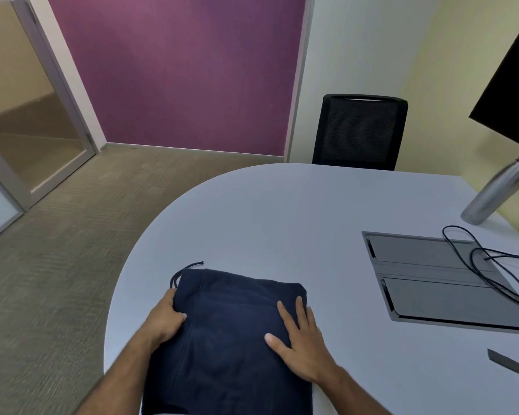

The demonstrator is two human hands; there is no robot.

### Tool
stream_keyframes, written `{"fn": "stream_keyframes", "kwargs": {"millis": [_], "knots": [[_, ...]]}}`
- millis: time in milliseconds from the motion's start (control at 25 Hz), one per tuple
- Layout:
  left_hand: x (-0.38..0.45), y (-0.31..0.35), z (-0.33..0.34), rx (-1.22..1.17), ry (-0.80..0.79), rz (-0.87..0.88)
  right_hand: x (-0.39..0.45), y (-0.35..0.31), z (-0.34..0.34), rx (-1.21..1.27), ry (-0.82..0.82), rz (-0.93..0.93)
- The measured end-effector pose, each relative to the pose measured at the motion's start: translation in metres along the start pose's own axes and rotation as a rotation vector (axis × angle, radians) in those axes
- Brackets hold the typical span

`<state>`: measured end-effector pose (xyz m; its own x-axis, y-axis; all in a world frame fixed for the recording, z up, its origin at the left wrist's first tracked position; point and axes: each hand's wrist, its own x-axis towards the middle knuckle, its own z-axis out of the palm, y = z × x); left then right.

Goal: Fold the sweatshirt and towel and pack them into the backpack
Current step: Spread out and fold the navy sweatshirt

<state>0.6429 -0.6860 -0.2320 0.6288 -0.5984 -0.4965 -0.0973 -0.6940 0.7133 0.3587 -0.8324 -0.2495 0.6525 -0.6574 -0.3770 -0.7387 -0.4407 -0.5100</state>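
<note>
A navy blue sweatshirt [231, 333] lies folded into a rectangle on the near left part of the white table [282, 223], its drawstring poking out at the far left corner. My left hand [165, 319] grips the sweatshirt's left edge, fingers curled around the fabric. My right hand [303, 339] lies flat on the right side of the sweatshirt, fingers spread and pressing down. No towel or backpack is in view.
A grey cable hatch [426, 280] with black cables [486, 262] sits in the table at right. A steel bottle [495, 190] stands at the far right, below a black monitor [513, 85]. A black chair [360, 133] stands behind the table. Carpet lies to the left.
</note>
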Motion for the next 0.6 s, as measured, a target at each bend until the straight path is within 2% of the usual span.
{"fn": "stream_keyframes", "kwargs": {"millis": [120, 200, 280, 360, 440, 600], "knots": [[-0.001, -0.007, 0.011, 0.401, 0.258, 0.085, 0.001, -0.004, 0.000, 0.290, 0.096, 0.057], [-0.006, -0.008, 0.012, 0.582, 0.382, 0.310, 0.002, -0.003, -0.001, 0.631, 0.182, 0.174], [-0.010, -0.008, 0.014, 0.591, 0.229, 0.541, 0.004, -0.002, -0.009, 0.991, 0.042, 0.305], [-0.011, -0.008, 0.014, 0.642, 0.091, 0.601, 0.004, 0.001, -0.019, 1.163, -0.138, 0.369], [-0.006, -0.009, 0.015, 0.691, 0.068, 0.599, 0.005, 0.004, -0.021, 1.249, -0.207, 0.422], [0.007, -0.011, 0.022, 0.974, 0.149, 0.721, 0.008, -0.005, -0.014, 1.303, -0.174, 0.476]]}}
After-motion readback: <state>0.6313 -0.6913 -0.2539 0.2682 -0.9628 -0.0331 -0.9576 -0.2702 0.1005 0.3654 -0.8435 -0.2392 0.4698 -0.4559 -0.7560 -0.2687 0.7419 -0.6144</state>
